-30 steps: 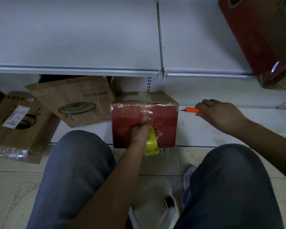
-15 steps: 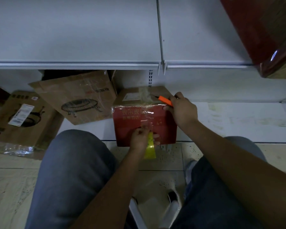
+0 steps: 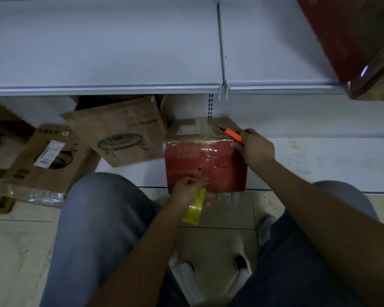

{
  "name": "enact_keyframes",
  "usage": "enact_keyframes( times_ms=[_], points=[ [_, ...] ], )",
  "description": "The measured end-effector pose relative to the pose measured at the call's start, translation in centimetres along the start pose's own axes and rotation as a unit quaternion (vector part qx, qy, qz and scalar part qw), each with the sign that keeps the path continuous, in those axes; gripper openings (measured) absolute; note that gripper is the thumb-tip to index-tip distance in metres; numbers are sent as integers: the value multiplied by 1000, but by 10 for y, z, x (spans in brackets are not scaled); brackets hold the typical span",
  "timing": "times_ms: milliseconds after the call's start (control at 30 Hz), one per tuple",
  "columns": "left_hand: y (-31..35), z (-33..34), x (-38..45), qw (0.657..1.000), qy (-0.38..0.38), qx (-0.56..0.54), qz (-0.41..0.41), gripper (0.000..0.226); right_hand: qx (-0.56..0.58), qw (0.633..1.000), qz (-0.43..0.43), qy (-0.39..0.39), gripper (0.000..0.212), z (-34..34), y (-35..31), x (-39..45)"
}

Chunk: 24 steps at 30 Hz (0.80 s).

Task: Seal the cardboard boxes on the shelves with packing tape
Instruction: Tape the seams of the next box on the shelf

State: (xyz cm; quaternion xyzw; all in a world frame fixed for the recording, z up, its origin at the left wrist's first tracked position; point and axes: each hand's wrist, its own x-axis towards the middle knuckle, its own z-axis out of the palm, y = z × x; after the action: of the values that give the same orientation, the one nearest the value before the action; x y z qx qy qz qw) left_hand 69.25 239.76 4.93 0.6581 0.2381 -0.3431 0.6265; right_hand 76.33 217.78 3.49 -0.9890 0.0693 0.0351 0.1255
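Gripping a slim orange-handled utility knife [image 3: 234, 135], the person's right hand [image 3: 255, 148] now rests on the top right edge of a small cardboard box with a red printed front [image 3: 205, 167]; a second ago that hand was out on the bare white bottom shelf [image 3: 319, 160] to the right, picking the knife up. The left hand [image 3: 186, 189] holds a yellow roll of clear packing tape [image 3: 195, 206] low against the box's front, fingers curled round it, with a strip running up the front and over the top. The box stands at the shelf's front edge. The knife's arrival suggests the strip is about to be cut. Two brown cardboard boxes [image 3: 120, 134] sit to the left.
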Motion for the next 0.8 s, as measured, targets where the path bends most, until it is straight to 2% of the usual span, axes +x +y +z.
enact_keyframes(
  times_ms=[67,167,233,367,467,633,700,800],
  points=[
    [3,-4,-15,999,-25,10,21,24,-1,1000,-4,-11,49,-1,0,-7],
    [8,-7,-34,992,-62,61,93,13,8,999,-11,-43,45,1,-5,-21],
    [16,-10,-48,984,-77,77,141,9,9,996,15,-85,39,5,-8,-33],
    [24,-20,-61,981,-47,62,177,22,-9,986,79,-150,25,36,-10,-67],
    [25,-26,-59,980,-34,51,188,26,69,979,129,-142,18,58,-5,-84],
    [34,-28,-64,977,-29,19,210,21,106,983,68,-130,16,42,-16,-81],
    [43,-27,-75,971,-40,1,234,16,136,987,18,-79,13,12,-31,-78],
    [58,-33,-100,952,-53,-10,300,11,141,984,-112,14,24,-48,-51,-97]
  ],
)
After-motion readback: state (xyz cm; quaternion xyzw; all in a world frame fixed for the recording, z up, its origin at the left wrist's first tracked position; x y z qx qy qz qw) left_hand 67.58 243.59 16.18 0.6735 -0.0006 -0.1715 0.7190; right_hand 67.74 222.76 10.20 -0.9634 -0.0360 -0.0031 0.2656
